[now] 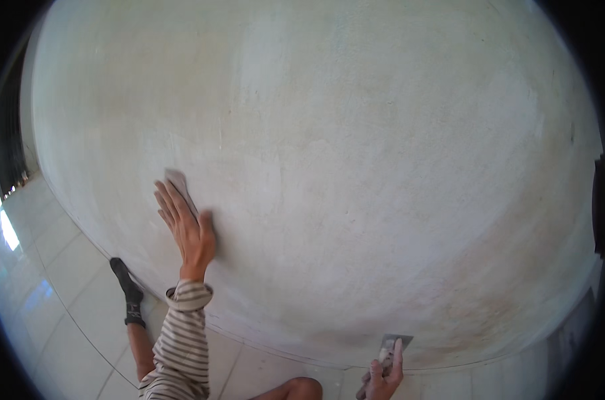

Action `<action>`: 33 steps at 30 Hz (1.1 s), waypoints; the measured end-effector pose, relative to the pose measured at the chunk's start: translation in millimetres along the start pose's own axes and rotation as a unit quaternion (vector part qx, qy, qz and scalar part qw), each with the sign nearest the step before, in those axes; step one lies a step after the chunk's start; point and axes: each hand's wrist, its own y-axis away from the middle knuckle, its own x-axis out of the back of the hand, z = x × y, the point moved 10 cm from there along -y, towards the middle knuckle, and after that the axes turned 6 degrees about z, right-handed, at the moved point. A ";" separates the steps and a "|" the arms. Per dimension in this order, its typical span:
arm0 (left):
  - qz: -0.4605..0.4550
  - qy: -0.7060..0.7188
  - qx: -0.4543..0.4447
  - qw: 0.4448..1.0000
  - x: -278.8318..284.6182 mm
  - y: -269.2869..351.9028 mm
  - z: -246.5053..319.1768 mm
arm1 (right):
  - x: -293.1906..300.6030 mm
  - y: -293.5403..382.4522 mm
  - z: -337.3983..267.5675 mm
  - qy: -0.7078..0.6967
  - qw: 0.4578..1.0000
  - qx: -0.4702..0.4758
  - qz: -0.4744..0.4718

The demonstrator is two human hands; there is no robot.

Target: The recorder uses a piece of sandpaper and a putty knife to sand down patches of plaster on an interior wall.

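Note:
A large pale wall (302, 175) with patchy plaster fills most of the view. My left hand (190, 230) lies along it at the left, fingers pointing up, with a thin greyish sheet or pad (177, 180) under the palm and fingers; its far end shows past the fingertips, and its kind is unclear. At the bottom right, my right hand (386, 377) grips a putty knife (386, 352) by its handle, the index finger extended towards the metal blade. The blade is at the lower part of the wall, near the floor line; whether it touches is unclear.
Pale floor tiles (72, 295) run along the wall's foot. My foot in a dark sock (130, 292) is close to the wall at the left, and a bent knee (305, 389) shows at the bottom. A dark object (601, 207) stands at the far right edge.

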 end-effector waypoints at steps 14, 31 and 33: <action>-0.238 0.158 -0.301 0.910 -66.3 123.7 236.0 | -2.7 -5.8 -77.5 -0.078 0.989 0.116 0.054; -0.132 -0.013 -0.254 0.958 -55.9 101.2 171.7 | 26.2 12.4 -45.7 -0.091 0.990 0.081 0.077; -0.061 -0.065 -0.082 0.993 -23.9 26.7 90.9 | 11.1 15.7 -56.2 -0.108 0.990 0.075 0.058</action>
